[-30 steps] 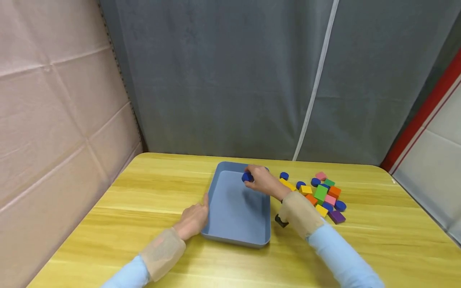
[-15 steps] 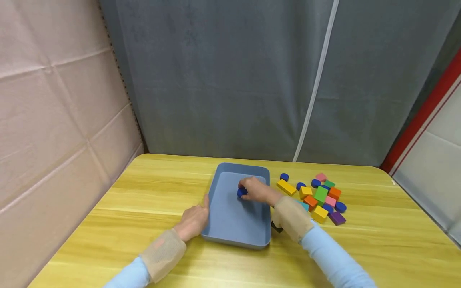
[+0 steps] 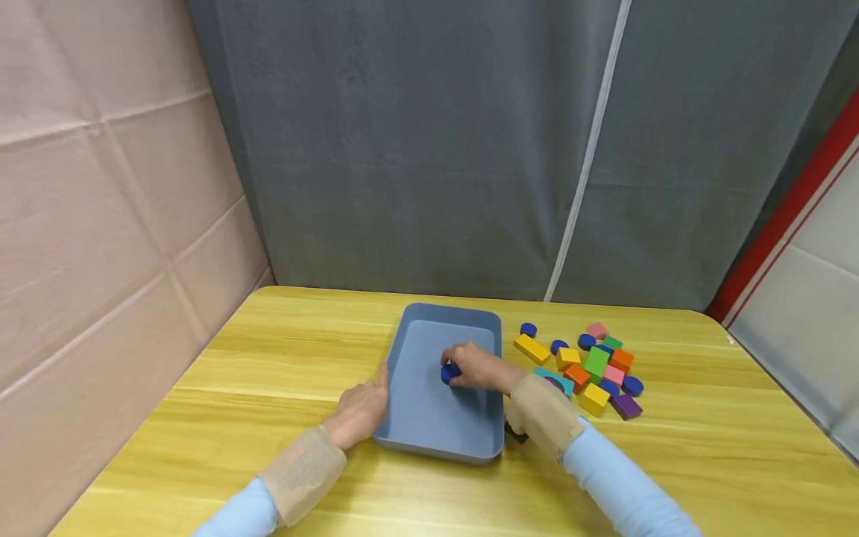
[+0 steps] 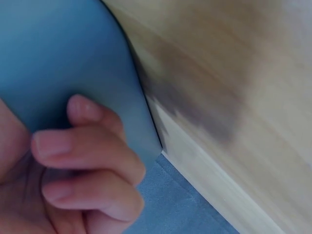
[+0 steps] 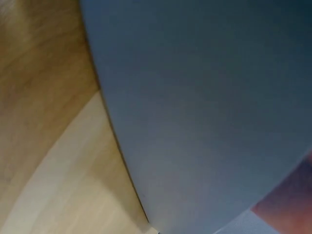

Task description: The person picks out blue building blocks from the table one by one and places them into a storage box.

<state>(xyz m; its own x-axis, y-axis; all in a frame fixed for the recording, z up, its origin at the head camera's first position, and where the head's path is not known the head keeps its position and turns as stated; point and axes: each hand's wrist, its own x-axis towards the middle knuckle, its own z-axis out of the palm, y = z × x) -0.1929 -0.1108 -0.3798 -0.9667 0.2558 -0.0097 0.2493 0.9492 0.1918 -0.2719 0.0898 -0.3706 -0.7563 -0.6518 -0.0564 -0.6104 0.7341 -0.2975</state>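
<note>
My right hand [image 3: 478,367] reaches over the right rim of a grey-blue tray [image 3: 439,421]. Between thumb and fingers it pinches a round blue block [image 3: 450,374], low over the tray floor; whether the block touches the floor I cannot tell. My left hand [image 3: 362,406] rests against the tray's left side, one finger lying along the outer wall. In the left wrist view the other fingers [image 4: 97,158] are loosely curled beside the tray's wall [image 4: 53,53] and hold nothing. The right wrist view is filled mostly by the tray's outer wall [image 5: 195,117], the held block out of sight.
Right of the tray lies a loose group of coloured blocks, among them a long yellow block [image 3: 532,348], a green block [image 3: 596,363], a purple block [image 3: 626,406] and a turquoise piece [image 3: 555,380]. A dark piece [image 3: 516,432] shows partly under my right wrist.
My right hand has carried the round blue block down and toward me, from the tray's far right part to its middle. The left hand stays at the tray's left side.
</note>
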